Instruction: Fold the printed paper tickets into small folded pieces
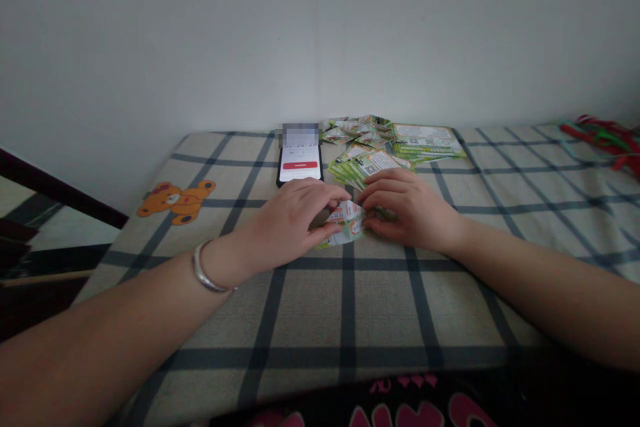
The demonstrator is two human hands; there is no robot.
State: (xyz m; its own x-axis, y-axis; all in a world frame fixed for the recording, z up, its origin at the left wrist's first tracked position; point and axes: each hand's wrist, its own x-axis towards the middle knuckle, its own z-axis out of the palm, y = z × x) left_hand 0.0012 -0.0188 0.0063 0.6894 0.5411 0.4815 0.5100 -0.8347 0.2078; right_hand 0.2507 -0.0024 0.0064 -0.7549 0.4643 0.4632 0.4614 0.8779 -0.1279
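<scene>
Between my two hands is a small folded paper leaflet (349, 221), white and green with orange print, with creases across it. My left hand (300, 213), a silver bangle at its wrist, has thumb and fingers closed on the leaflet's left side. On the other side, my right hand (400, 207) has its fingers bent and pinching the right edge. Just beyond the hands lie several flat printed leaflets (377, 161), fanned out and overlapping. Behind these sits a group of folded paper pieces (357, 130) with the same green print.
A phone (301, 163) with a lit screen lies beyond my left hand. More flat leaflets (430, 140) rest near the wall at the back. An orange bear figure (176, 202) is on the checked tablecloth (310, 320) at left. Red and green items (607, 140) lie far right.
</scene>
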